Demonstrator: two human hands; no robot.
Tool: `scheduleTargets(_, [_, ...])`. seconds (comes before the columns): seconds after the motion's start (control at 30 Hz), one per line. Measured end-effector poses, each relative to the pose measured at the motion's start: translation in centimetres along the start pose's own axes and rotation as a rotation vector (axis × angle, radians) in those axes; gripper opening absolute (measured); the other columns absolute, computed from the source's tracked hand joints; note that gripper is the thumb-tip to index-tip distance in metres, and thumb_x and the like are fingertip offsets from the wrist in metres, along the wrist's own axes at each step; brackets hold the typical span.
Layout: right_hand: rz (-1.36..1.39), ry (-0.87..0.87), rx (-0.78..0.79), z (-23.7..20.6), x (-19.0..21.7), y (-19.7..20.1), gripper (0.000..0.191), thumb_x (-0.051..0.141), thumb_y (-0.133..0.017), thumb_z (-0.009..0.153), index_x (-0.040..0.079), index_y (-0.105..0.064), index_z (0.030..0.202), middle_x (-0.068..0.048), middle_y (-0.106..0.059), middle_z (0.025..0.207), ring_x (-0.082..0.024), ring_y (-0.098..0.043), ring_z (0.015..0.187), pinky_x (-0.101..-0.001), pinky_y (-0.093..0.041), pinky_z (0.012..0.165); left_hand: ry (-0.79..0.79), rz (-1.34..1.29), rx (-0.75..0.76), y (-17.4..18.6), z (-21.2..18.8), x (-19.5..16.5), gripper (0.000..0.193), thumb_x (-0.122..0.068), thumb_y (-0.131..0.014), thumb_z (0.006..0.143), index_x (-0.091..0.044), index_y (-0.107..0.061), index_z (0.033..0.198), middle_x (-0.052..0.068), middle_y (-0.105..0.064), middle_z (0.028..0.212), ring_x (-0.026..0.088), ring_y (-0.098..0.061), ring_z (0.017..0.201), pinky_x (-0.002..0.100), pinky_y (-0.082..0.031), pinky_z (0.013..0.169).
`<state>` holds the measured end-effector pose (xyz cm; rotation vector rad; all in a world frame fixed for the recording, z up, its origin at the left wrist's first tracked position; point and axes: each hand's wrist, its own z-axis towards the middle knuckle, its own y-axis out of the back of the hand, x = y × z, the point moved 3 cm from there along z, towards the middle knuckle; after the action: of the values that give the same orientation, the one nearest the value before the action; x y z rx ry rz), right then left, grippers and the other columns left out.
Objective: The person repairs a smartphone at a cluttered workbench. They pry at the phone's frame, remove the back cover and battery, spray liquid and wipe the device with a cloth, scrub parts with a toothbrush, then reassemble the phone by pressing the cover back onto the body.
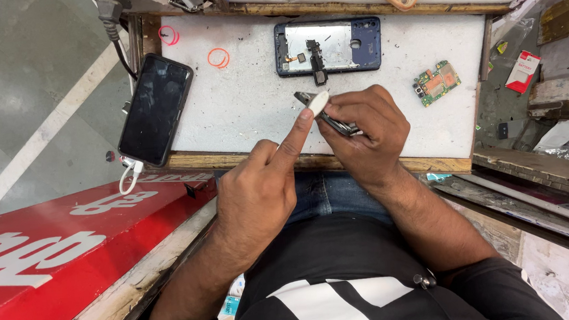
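Both hands meet over the white mat point(240, 109).
Right hand point(363, 130) closed around tweezers point(335, 119) and a small white part point(318, 102). Left hand point(260, 189) mostly curled, index finger extended, tip touching the part. Blue phone frame point(328, 46) lies just beyond the hands; green board point(437, 81) right of them.

— What is sitting in the right hand point(363, 130)?

— Metal tweezers point(337, 123), dark and slim, lying slantwise across its curled fingers, tips poking out toward the upper left.

— And that pale thing?

— A small white oval piece point(318, 102), resting at the tweezers' tip, tilting up to the right. The left hand point(256, 192) is stretching its forefinger out, its tip touching the piece's lower end, above the white work board point(240, 109).
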<state>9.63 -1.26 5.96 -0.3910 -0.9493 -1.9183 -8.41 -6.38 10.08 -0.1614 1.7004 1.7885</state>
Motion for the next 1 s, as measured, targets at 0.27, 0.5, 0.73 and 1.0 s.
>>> scheduleTargets(0.27, [0.011, -0.016, -0.016, 0.3, 0.2, 0.3, 0.027, 0.0, -0.09, 0.082, 0.007, -0.067, 0.093, -0.007, -0.074, 0.095, -0.018, -0.068, 0.085, -0.0305, -0.051, 0.07, -0.001, 0.031, 0.008, 0.3, 0.2, 0.0, 0.071, -0.004, -0.065, 0.1, -0.029, -0.037, 0.16, 0.003, -0.054, 0.078, 0.011, -0.055, 0.054, 0.029, -0.055, 0.045])
scheduleTargets(0.5, [-0.007, 0.0, 0.006, 0.7, 0.4, 0.7, 0.027, -0.001, -0.091, 0.083, 0.005, -0.067, 0.094, -0.009, -0.074, 0.098, -0.02, -0.07, 0.088, -0.0326, -0.052, 0.074, 0.005, 0.077, 0.043, 0.7, 0.6, -0.2, 0.072, -0.003, -0.066, 0.096, -0.029, -0.041, 0.158, 0.003, -0.054, 0.076, 0.012, -0.054, 0.048, 0.03, -0.053, 0.041])
scheduleTargets(0.73, [-0.007, -0.027, 0.018, 0.5, 0.1, 1.0, 0.025, -0.001, -0.091, 0.084, 0.005, -0.069, 0.094, -0.009, -0.075, 0.097, -0.02, -0.071, 0.089, -0.0305, -0.053, 0.072, 0.008, 0.116, -0.003, 0.7, 0.9, -0.4, 0.071, -0.006, -0.068, 0.096, -0.031, -0.042, 0.157, 0.004, -0.053, 0.076, 0.013, -0.053, 0.048, 0.03, -0.054, 0.043])
scheduleTargets(1.0, [0.002, -0.02, 0.007, 0.3, -0.4, 1.2, 0.025, 0.002, -0.091, 0.086, 0.006, -0.067, 0.091, -0.008, -0.075, 0.095, -0.019, -0.071, 0.087, -0.0298, -0.053, 0.072, -0.014, -0.036, 0.021, 0.9, 1.1, -0.7, 0.069, -0.007, -0.065, 0.1, -0.03, -0.039, 0.16, 0.002, -0.055, 0.075, 0.014, -0.056, 0.053, 0.032, -0.055, 0.048])
